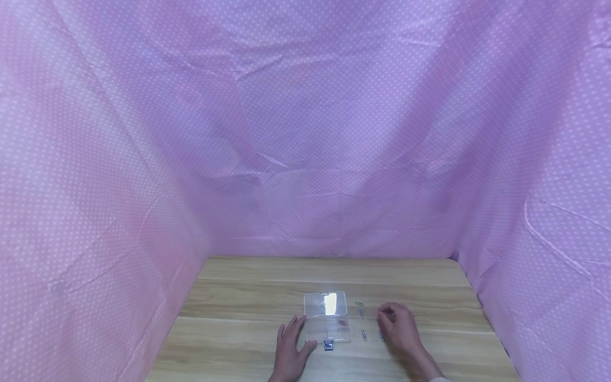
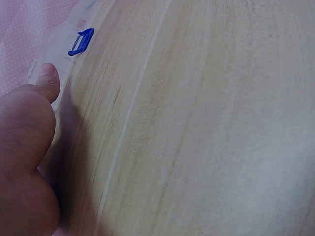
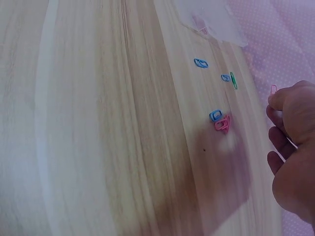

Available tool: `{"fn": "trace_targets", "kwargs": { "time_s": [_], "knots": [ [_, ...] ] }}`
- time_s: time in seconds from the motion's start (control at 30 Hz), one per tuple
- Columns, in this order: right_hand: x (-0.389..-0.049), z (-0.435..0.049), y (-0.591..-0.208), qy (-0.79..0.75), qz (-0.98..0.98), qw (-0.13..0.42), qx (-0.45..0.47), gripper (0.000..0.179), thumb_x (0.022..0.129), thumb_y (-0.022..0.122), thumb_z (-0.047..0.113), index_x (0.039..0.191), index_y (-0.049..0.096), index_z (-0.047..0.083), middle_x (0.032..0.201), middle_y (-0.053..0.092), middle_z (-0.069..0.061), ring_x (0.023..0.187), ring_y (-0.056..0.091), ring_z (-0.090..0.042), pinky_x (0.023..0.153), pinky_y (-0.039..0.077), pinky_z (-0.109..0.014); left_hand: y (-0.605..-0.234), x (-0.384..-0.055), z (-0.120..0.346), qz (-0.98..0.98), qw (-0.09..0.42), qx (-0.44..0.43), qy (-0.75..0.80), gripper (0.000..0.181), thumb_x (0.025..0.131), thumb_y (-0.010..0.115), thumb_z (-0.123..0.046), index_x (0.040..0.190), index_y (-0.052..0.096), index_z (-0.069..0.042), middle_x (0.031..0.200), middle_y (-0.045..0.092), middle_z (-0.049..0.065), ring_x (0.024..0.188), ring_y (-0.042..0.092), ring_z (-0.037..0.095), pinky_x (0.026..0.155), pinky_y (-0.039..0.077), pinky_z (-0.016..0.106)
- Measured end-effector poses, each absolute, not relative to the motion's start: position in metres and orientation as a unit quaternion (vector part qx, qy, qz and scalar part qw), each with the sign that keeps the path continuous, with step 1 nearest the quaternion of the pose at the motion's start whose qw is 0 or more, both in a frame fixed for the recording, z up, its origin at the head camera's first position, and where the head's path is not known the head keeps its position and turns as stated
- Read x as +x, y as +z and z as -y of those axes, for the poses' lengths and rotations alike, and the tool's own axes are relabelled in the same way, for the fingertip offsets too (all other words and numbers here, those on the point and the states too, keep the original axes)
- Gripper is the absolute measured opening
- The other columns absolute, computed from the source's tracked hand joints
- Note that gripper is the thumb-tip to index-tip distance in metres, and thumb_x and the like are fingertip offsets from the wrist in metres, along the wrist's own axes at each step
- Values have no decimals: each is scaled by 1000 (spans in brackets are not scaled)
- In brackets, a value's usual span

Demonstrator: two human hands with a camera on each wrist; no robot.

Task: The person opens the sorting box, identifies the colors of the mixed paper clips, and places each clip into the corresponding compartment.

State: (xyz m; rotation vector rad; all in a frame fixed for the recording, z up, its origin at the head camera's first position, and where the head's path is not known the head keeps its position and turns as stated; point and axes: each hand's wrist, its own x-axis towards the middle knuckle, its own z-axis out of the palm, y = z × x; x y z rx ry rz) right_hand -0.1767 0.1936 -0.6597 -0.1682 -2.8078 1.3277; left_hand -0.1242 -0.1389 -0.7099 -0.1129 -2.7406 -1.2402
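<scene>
A clear plastic box point(image 1: 315, 330) lies with its lid point(image 1: 312, 305) folded back and a blue latch point(image 1: 328, 345) on its near side. My left hand point(image 1: 289, 353) grips the box's left end, fingers along the side and thumb at the near edge. Reddish paper clips point(image 1: 342, 322) lie in its right compartment. Right of the box, my right hand point(image 1: 400, 327) pinches a pink paper clip point(image 3: 273, 90) between thumb and forefinger, held above the table. Below that hand in the right wrist view are pink paper clips point(image 3: 223, 124) beside a blue paper clip point(image 3: 215, 115).
Between the box and my right hand lie a green paper clip point(image 1: 359, 304) and blue paper clips point(image 1: 364, 335). The wooden table point(image 1: 229, 302) is enclosed at the back and sides by pink dotted cloth point(image 1: 305, 212).
</scene>
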Motion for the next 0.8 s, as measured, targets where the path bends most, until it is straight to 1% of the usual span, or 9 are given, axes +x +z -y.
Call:
{"fn": "trace_targets", "kwargs": {
  "time_s": [0.07,0.23,0.4,0.47,0.53,0.6,0.73,0.8],
  "knots": [
    [-176,-192,-658,426,903,21,-51,14,96,71,19,109,75,15,109,71,0,104,65,-16,88,61,-33,-710,-125,139,908,62,-36,-412,69,88,78,-44,149,55,-20,153,57,14,149,42,43,127,13,52],
    [-176,-188,-658,417,907,38,-42,12,95,73,17,107,75,18,107,72,2,106,65,-17,91,61,-35,-711,-127,140,906,41,-23,-420,69,89,76,-48,150,53,-24,157,52,16,151,38,45,128,17,66],
    [-176,-184,-658,418,907,48,-26,13,93,75,16,106,75,18,106,73,4,109,66,-17,98,60,-43,-712,-128,139,906,33,-17,-422,69,89,76,-47,150,52,-25,157,53,13,152,39,42,129,14,66],
    [-175,-181,-658,423,905,44,-21,14,93,75,16,107,75,18,106,73,5,109,65,-16,100,60,-43,-712,-128,139,906,34,-16,-421,69,88,77,-46,149,53,-26,157,53,12,152,40,40,130,13,65],
    [-176,-178,-659,427,903,43,-16,13,93,75,16,106,75,19,106,73,6,109,65,-15,101,60,-42,-713,-128,138,908,40,-19,-417,68,89,78,-44,149,53,-25,156,54,12,151,41,40,129,14,65],
    [-175,-175,-658,428,903,42,-12,14,92,76,16,106,76,20,106,73,7,109,64,-14,101,59,-41,-713,-128,138,908,41,-23,-416,67,89,78,-43,149,53,-25,156,55,11,152,41,39,130,13,63],
    [-176,-169,-659,429,902,34,-10,14,92,77,19,105,76,24,104,72,12,107,62,-9,101,57,-35,-714,-127,138,909,49,-35,-412,67,89,78,-41,149,53,-22,154,57,11,151,43,39,129,13,63],
    [-175,-165,-658,436,899,32,-4,14,92,78,17,104,76,24,101,71,13,105,62,-8,99,57,-31,-714,-126,138,909,46,-34,-412,67,90,77,-42,149,53,-22,155,56,10,151,42,38,130,11,61]
  ]
}}
